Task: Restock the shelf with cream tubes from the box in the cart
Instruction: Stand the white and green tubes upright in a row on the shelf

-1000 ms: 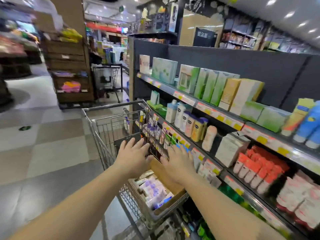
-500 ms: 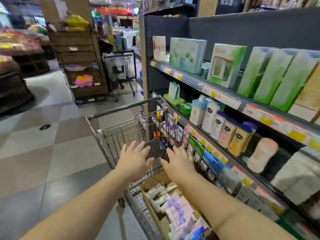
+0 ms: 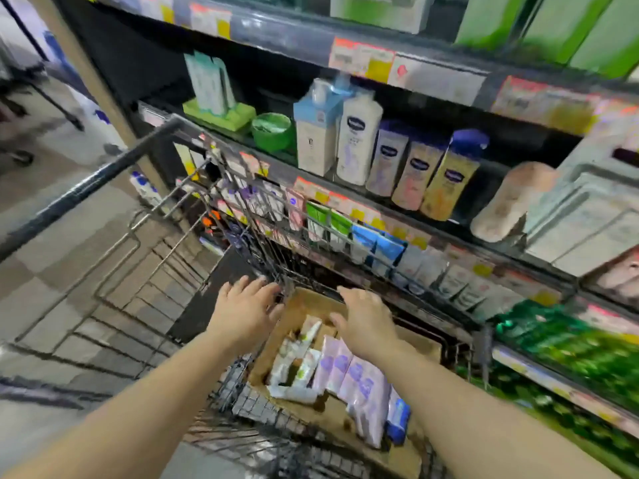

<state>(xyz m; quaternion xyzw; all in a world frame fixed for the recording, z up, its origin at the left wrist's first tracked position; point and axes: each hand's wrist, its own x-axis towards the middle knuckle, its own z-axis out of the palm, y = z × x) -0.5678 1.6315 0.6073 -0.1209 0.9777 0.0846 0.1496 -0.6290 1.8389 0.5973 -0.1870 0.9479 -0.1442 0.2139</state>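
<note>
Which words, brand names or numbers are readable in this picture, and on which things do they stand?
None can be read for certain.
Lotion bottles: each has a dark blue oval logo, its letters too blurred to read.
Price tags on the shelf edge: print smeared, no numbers legible.
Cream tubes in the box: purple marks only, no legible words.
Blue cartons: text too blurred to read.
</note>
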